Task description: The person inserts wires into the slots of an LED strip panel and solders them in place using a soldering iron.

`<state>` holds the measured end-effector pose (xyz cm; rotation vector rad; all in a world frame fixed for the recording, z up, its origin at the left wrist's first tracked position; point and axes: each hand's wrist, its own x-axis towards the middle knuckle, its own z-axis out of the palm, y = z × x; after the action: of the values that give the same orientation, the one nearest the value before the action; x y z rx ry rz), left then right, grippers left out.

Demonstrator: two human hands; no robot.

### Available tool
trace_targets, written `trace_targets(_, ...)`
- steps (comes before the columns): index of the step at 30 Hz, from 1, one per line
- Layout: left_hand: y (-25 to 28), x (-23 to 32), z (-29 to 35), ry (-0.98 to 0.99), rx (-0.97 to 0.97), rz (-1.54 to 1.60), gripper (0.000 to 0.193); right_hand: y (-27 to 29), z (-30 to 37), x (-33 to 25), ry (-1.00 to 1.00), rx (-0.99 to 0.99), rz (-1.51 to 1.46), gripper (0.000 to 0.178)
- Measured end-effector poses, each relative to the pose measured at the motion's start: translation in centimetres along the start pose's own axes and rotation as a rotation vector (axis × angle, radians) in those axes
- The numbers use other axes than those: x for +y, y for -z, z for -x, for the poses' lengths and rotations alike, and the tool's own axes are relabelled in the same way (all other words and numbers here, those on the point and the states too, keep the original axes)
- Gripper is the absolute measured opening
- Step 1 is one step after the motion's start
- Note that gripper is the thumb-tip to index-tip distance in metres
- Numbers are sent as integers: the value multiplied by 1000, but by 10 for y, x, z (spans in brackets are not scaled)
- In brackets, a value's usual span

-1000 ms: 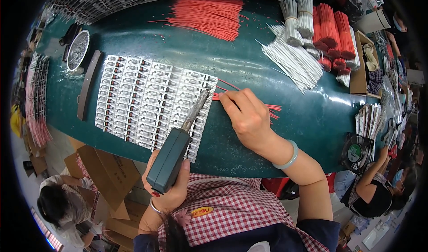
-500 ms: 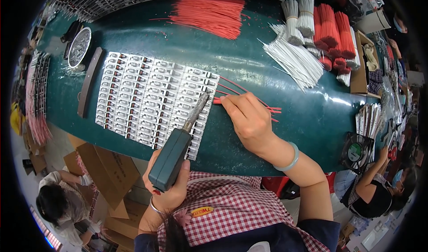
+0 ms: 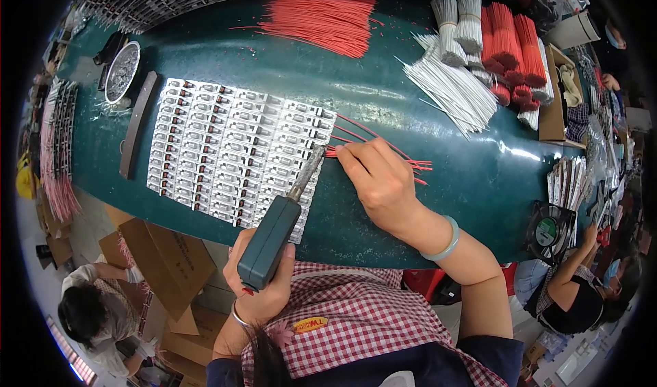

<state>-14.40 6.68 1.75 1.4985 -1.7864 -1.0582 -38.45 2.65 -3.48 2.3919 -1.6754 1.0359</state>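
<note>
My left hand point(image 3: 263, 284) is wrapped round the dark green body of a soldering gun point(image 3: 271, 240). Its metal tip reaches up to the right edge of a panel of small white switch-like parts point(image 3: 212, 151), laid out in columns on the green table. At that edge, close to the tip, my right hand point(image 3: 380, 182) pinches several thin red wires point(image 3: 331, 152). More red wires point(image 3: 383, 141) run from the panel's upper right edge and pass behind the hand. Whether the tip touches a wire end is too small to tell.
A heap of red wires point(image 3: 318, 19) lies at the back of the green table point(image 3: 356, 229). Loose white wires point(image 3: 453, 89) and red bundles point(image 3: 503, 41) are at the back right. A metal bowl point(image 3: 123, 73), a dark curved bar point(image 3: 138, 125) and a fan point(image 3: 549, 231) stand at the sides.
The soldering gun has moved slightly right and its tip now lies nearer the panel's edge and my right fingers. My right hand has shifted slightly left and up, still pinching the wires.
</note>
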Motion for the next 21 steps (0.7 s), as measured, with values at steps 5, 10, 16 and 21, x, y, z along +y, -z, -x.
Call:
trace_targets(5,0,0,-3,12,-9,-10,19,-3,-1,2,-2,-12,13,28)
trace_targets(10,5,-9,0,-37,54,30,20,-4,-5,-4,-31,-20,3,34)
trace_targets(16,9,11,12,118,63,64,28,2,-6,-5,27,-106,35,32)
trace_targets(21,-5,2,0,-146,77,227,33,8,3,-4,-55,-31,36,33)
